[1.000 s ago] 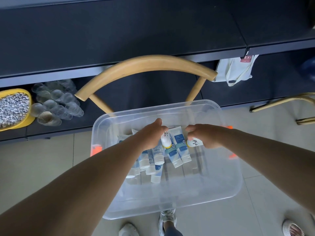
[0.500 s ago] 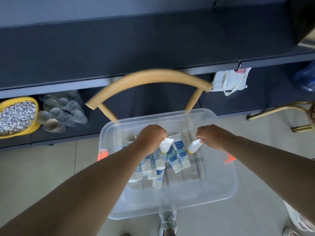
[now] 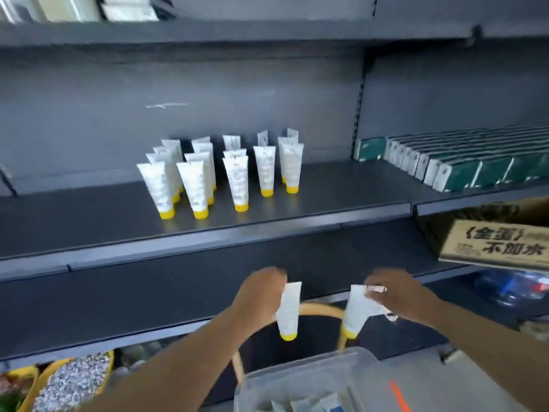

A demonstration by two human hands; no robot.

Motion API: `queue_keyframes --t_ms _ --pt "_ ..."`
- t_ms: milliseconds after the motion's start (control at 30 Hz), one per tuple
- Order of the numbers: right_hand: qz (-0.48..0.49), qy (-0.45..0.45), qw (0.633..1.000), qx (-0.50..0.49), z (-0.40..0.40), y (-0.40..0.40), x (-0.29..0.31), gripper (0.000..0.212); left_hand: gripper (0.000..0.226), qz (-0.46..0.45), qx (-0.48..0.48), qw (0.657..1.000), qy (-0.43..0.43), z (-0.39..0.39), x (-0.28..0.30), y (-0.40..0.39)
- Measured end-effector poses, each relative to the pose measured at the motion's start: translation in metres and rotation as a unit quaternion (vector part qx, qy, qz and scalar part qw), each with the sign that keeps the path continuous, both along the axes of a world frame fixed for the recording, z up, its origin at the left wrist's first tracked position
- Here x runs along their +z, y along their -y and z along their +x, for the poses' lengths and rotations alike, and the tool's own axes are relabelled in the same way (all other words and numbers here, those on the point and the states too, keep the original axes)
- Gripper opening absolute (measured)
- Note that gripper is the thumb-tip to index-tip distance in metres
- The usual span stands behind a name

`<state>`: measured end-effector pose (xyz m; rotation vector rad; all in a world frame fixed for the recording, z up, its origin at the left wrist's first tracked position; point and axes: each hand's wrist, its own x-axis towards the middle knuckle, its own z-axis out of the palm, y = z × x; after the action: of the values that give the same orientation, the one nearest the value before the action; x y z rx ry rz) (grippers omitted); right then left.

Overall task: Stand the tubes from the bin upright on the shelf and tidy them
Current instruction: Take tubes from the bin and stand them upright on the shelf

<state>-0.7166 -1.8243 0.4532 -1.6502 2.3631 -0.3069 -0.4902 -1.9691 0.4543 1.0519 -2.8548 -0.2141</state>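
Tubes: I've lifted one in each hand out of the bin (image 3: 297,382), left hand (image 3: 261,295) pinching one tube (image 3: 288,310), right hand (image 3: 398,295) gripping another (image 3: 356,310), caps down, below the shelf (image 3: 326,185) where the standing rows (image 3: 225,171) wait

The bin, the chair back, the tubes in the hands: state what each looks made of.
Bin: clear, glossy plastic; its contents show through the wall.
Chair back: probably bent wood, light tan and matte, though blur hides any grain.
Tubes, one in the left hand at, one in the right hand at: soft white plastic by the look, with flat crimped ends and yellow plastic caps.
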Motion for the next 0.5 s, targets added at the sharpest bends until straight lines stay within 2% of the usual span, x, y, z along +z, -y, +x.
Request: queue_keyframes --t_ms 133,233,400,500 --pt "-0.109 0.077 0.99 -0.049 0.002 0.03 0.098 0.012 0.022 -0.036 0.03 0.994 -0.095 0.003 0.094 0.026" --pt "-0.188 0.146 0.969 -0.073 -0.006 0.067 0.147 0.01 0.021 -0.054 0.057 0.986 -0.144 -0.012 0.135 0.055" --pt "-0.237 0.16 0.955 -0.074 -0.026 0.15 0.174 0.013 0.022 -0.066 0.074 0.982 -0.16 -0.061 0.164 0.105" --pt "-0.221 0.116 0.967 -0.057 -0.038 0.195 0.172 0.012 0.02 -0.055 0.095 0.984 -0.143 -0.092 0.162 0.135"
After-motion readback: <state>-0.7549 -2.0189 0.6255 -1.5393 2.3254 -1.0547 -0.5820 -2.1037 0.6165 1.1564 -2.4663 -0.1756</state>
